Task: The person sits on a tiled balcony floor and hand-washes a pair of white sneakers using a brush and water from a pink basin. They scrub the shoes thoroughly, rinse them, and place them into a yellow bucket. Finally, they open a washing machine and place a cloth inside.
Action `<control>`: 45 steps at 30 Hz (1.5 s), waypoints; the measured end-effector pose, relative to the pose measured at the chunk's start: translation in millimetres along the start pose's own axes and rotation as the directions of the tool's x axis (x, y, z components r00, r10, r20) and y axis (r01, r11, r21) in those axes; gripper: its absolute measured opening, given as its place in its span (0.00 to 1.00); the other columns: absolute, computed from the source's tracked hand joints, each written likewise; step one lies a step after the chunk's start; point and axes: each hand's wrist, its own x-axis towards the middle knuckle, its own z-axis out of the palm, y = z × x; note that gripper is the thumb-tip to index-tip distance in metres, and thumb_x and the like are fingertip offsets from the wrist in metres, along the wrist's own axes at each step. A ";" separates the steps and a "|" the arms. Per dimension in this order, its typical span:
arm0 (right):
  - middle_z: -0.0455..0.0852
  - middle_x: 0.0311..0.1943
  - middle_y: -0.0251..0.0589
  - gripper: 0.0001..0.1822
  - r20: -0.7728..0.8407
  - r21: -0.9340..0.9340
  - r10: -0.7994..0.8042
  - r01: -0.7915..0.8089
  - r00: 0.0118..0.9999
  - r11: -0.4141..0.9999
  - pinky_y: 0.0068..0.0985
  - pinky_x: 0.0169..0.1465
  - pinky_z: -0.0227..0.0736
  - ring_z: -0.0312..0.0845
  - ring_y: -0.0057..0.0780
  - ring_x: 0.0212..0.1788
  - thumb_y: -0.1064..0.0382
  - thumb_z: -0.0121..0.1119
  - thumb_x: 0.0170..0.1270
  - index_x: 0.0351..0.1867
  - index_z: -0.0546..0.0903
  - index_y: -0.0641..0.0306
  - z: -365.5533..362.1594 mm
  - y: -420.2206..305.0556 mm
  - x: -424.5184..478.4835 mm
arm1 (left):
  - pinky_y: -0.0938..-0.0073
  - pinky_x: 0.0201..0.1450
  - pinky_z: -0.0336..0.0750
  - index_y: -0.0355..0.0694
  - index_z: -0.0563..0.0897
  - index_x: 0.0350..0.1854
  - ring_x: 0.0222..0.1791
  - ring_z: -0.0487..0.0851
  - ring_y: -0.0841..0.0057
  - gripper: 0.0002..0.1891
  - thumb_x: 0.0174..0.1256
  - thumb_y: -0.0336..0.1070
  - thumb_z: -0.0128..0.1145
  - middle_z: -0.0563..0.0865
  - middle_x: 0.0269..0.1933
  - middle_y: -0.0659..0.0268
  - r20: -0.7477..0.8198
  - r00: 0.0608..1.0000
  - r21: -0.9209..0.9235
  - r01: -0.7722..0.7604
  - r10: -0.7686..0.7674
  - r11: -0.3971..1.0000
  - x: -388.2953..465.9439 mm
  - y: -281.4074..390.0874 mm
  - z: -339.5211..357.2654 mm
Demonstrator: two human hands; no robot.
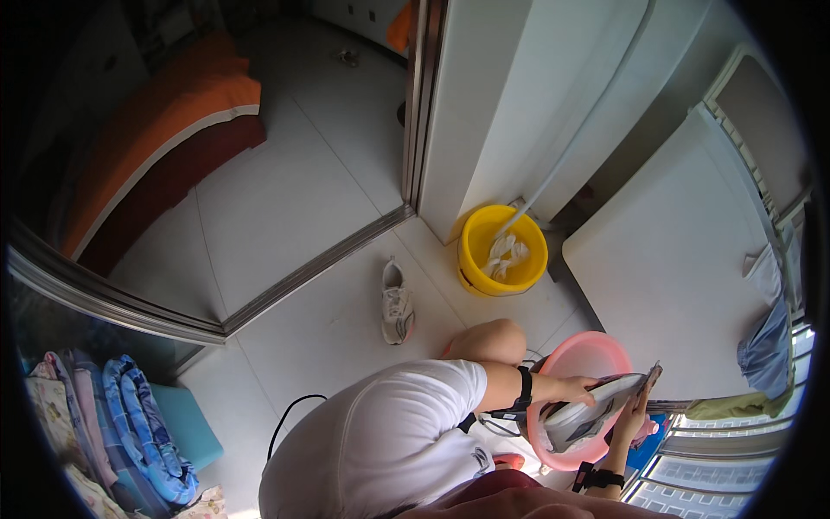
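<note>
A pale sneaker [593, 412] with grey patches is tilted over a pink plastic basin [616, 347], its lower end inside the rim. My left hand [577, 390] grips it along its upper edge. On the far side, my right hand [630, 415] holds it near the raised end. My forearms and the shoe hide much of the basin's inside. Another white sneaker [396, 305], with laces, stands alone on the tiled floor behind the basin.
A yellow bucket [468, 272] holds a white mop head [506, 253]; its pole leans against the wall. A white panel [668, 259] rises beside the basin. Folded bedding [139, 422] rests on a teal box [185, 422]. A metal door track [318, 269] crosses the floor.
</note>
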 end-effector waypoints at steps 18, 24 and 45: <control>0.82 0.30 0.55 0.28 0.096 -0.200 -0.024 0.043 0.995 0.979 0.36 0.40 0.74 0.80 0.49 0.32 0.66 0.55 0.62 0.66 0.69 0.52 10.5 -51.0 -51.8 | 0.71 0.57 0.72 0.41 0.61 0.71 0.56 0.77 0.74 0.33 0.62 0.32 0.53 0.76 0.60 0.62 0.102 0.990 -0.149 0.113 -0.098 0.982 5.0 19.0 -2.9; 0.84 0.35 0.59 0.26 -0.094 -0.063 0.366 -0.372 0.926 0.926 0.39 0.43 0.75 0.82 0.52 0.37 0.59 0.49 0.65 0.67 0.67 0.46 -20.4 -13.0 -4.8 | 0.73 0.58 0.69 0.39 0.64 0.70 0.55 0.76 0.75 0.32 0.60 0.30 0.55 0.77 0.59 0.63 0.115 0.980 -0.109 0.175 -0.162 0.979 1.8 24.0 13.0; 0.84 0.36 0.54 0.26 0.019 -0.052 0.172 -0.171 0.985 0.984 0.37 0.44 0.75 0.82 0.47 0.38 0.60 0.50 0.65 0.66 0.68 0.47 -2.3 -32.0 -34.5 | 0.75 0.52 0.73 0.42 0.66 0.68 0.49 0.79 0.76 0.31 0.59 0.29 0.56 0.80 0.54 0.64 0.067 0.990 -0.083 0.126 -0.121 0.989 0.2 9.1 -2.0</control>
